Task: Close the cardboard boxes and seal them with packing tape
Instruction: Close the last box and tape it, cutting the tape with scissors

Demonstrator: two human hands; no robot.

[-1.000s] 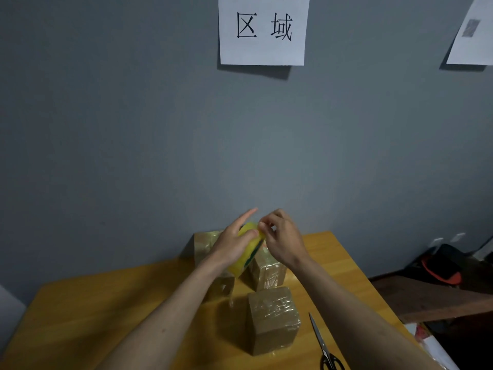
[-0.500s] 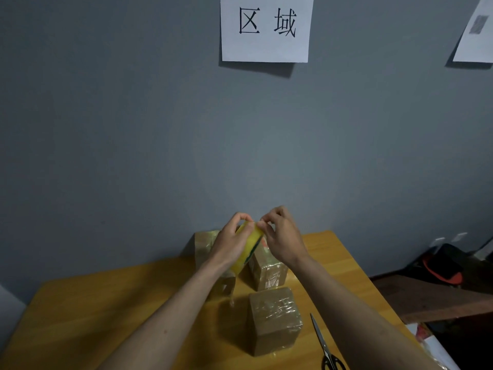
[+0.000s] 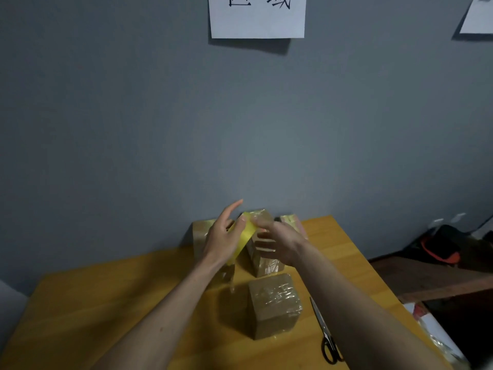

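Yellow-orange wood table (image 3: 106,311) butts against a plain grey wall (image 3: 133,129). White paper sheet (image 3: 257,20) with large black characters is stuck high on the wall, cut off by the top edge; a second sheet (image 3: 478,18) is at the upper right corner.

Tape roll (image 3: 241,237), yellow, is held up above the table's far middle. Left hand (image 3: 222,236) holds it with the thumb across the roll's band and the fingers extended behind it. Right hand (image 3: 280,240) is just right of the roll, motion-blurred; can't tell if the fingers pinch anything.

Four cardboard boxes in view, glossy with tape: near box (image 3: 274,305) centre of table, middle box (image 3: 264,260) just behind it under the hands, far-left box (image 3: 200,233) against the wall, far-right box (image 3: 290,221) mostly hidden by the right hand.

Black-handled scissors (image 3: 324,332) lie on the table right of the near box, blades pointing far. Dark clutter with a red-orange item (image 3: 440,249) on the floor at right, detail unclear.
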